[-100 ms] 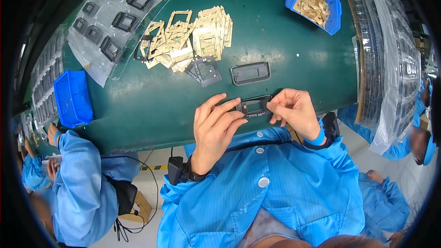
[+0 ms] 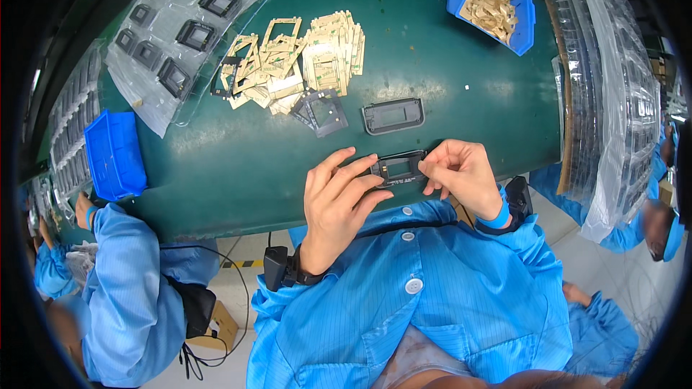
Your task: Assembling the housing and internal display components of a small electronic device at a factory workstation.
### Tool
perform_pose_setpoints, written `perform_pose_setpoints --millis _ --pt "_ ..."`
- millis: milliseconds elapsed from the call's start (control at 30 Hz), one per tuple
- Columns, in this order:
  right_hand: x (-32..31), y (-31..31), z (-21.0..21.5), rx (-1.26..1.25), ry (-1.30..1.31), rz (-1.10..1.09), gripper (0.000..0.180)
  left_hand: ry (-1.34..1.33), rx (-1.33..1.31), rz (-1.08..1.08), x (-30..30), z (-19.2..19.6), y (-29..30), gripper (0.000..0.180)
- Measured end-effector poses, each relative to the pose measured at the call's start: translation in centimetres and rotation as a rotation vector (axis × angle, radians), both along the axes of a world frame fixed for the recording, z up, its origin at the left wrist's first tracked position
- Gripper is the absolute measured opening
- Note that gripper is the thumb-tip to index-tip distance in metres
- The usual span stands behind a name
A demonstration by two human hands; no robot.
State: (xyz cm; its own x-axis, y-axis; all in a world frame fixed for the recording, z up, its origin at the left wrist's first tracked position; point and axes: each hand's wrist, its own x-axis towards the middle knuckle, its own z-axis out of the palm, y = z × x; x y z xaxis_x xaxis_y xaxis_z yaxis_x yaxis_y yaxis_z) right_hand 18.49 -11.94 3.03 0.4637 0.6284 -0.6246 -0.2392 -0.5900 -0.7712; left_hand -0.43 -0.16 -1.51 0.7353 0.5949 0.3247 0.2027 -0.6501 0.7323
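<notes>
The left hand point(image 2: 339, 191) and the right hand point(image 2: 458, 167) meet just in from the middle of the near edge of the green table point(image 2: 238, 166), with a black frame point(image 2: 399, 181) between them; whether the frame rests on the table or is lifted off it, I cannot tell. The left grip is clamped on the frame's left end, long fingers along the top and thumb at the lower side, while the right grip pinches the right end between thumb and forefinger. Just beyond the frame, a grey case point(image 2: 396, 128) lies flat. Farther from the near edge and left of it, thin dark sheets point(image 2: 333, 126) touch a loose heap of cream paper frames point(image 2: 285, 85), beside a tidier paper stack point(image 2: 328, 54). Toward the far right corner stands a blue bin point(image 2: 530, 29) of tan strips point(image 2: 490, 14); a second bin point(image 2: 115, 155) sits by the left edge. A plastic sheet point(image 2: 155, 104) bearing black frames covers the far left corner, and clear trays point(image 2: 613, 101) are stacked along the right edge. A co-worker's blue sleeve point(image 2: 126, 274) shows at the left.
</notes>
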Motion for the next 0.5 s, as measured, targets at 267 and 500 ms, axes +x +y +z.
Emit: perform_pose_setpoints --millis 267,500 --pt "-0.09 0.01 -0.05 0.001 0.002 -0.008 0.009 0.009 0.036 0.003 0.02 -0.16 -0.09 0.027" --pt "-0.19 0.18 0.09 0.005 0.013 -0.018 0.008 0.009 0.080 -0.001 -0.01 -0.28 -0.14 0.028"
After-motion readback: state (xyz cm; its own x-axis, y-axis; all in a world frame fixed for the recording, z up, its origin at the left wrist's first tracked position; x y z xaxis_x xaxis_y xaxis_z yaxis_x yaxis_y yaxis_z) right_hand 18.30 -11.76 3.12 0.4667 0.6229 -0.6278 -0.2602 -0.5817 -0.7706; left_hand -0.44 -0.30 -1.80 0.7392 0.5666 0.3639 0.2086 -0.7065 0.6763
